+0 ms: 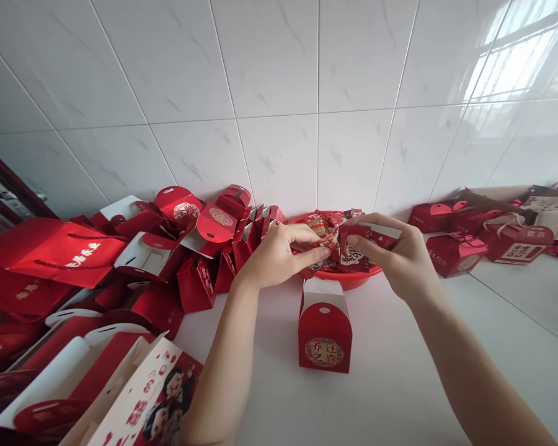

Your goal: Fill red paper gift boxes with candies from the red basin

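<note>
Over a red bowl (353,282) of wrapped sweets, both of my hands are closed in pinches. My left hand (276,255) holds a small red-and-gold wrapped candy (328,243) between thumb and fingers. A dark red snack packet (352,255) with white lettering and a serrated edge is in my right hand (397,248). The candy and packet are close together, and I cannot tell if they touch. Just in front of the bowl stands a red gift box (324,331) with a gold emblem, its white-lined flap raised at the back.
Red gift boxes (198,282) are heaped at the left beside a red bag (74,251) with cord handles. A white-and-red printed box (142,396) lies at the near left. More boxes (516,238) stand at right. A tiled wall (279,142) rises behind the white tabletop (376,371).
</note>
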Available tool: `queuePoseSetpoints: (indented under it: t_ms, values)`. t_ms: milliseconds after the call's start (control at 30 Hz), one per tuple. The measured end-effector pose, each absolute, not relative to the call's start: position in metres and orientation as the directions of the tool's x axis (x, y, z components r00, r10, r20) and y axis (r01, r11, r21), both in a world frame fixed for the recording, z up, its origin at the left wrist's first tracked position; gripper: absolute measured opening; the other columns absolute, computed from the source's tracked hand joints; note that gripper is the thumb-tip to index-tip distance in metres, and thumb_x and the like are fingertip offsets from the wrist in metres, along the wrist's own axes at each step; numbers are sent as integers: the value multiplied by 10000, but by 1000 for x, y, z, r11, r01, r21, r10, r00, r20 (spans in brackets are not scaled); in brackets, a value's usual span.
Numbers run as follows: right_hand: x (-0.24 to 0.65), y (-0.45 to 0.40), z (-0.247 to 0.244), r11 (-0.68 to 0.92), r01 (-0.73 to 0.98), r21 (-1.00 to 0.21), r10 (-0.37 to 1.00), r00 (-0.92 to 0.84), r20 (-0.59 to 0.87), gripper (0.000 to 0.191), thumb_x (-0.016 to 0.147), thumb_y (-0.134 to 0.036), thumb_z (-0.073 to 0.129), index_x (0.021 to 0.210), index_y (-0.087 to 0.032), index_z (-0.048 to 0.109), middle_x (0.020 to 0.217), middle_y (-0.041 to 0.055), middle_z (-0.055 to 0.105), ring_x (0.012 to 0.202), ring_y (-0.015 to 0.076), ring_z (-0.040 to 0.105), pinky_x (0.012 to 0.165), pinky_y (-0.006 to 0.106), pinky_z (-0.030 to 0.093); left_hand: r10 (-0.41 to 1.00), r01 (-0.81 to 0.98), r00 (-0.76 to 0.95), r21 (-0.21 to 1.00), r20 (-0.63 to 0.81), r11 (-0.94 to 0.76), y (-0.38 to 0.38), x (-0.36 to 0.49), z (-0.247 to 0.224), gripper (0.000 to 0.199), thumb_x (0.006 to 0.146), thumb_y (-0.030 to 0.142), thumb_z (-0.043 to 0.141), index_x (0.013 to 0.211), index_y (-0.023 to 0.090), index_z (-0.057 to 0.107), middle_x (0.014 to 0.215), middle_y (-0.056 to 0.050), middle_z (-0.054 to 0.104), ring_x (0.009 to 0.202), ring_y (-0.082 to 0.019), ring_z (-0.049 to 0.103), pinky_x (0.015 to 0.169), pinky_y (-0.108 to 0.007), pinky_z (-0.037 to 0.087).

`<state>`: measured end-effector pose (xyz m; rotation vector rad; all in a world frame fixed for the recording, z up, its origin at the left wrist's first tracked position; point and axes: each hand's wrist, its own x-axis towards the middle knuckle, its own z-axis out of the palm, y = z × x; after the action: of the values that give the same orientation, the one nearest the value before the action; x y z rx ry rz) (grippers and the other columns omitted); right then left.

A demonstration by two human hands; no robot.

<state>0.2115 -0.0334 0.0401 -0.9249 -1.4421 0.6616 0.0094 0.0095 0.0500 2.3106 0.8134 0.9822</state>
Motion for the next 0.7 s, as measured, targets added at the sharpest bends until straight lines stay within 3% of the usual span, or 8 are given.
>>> queuePoseSetpoints:
  t_ms: [233,367,533,700]
  values:
    - [212,-36,42,529,275,-803,822,67,565,122,793,-252,690,888,-207,752,816,37,724,769,209,673,655,313,558,741,406,564,659,364,-633,12,-1,52,188,836,360,701,887,198,782,907,-53,739,829,-192,670,733,-301,540]
    - [212,-35,40,487,341,-804,866,-66,496,127,784,-235,671,877,-209,752,789,27,717,657,173,638,565,281,521,783,494,494,618,379,-611,14,-10,51,173,806,325,721,919,211,784,980,-56,753,889,-208,680,819,-327,551]
    - [208,-32,35,501,354,-790,859,-311,406,166,792,-151,596,848,-217,737,810,8,725,682,159,640,596,265,514,779,518,496,590,383,-620,16,-13,48,168,823,302,698,942,217,780,1011,-51,754,926,-210,675,870,-334,537]
    - [206,-30,32,514,368,-775,848,-355,394,180,781,-130,588,835,-212,739,811,10,727,682,158,639,603,261,504,760,514,521,569,388,-642,15,-13,48,171,839,266,664,963,227,775,1007,-42,743,924,-200,664,824,-310,527]
